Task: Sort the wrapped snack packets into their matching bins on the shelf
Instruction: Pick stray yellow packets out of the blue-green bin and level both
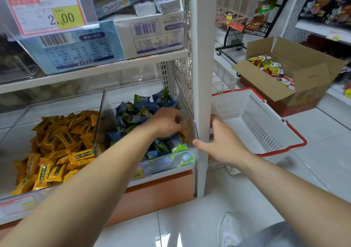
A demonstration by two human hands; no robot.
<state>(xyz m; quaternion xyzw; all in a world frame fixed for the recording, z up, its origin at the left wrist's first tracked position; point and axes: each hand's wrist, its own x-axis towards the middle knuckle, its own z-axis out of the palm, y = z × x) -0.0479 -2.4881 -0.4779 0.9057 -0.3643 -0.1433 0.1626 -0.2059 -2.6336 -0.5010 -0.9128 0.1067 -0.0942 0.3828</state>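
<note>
A clear bin on the lower shelf holds blue and green snack packets. My left hand reaches into its right side. The fingers curl down among the packets, apparently round a yellow-orange packet by the bin's wall. To the left, another clear bin is full of yellow packets. My right hand is open beside the white shelf post. Its thumb points toward the bin's front corner, and it holds nothing.
A white basket with a red rim stands on the floor right of the post, with nothing in it. Behind it an open cardboard box holds red and yellow packets. Boxed goods and a price tag fill the upper shelf. My shoe is below.
</note>
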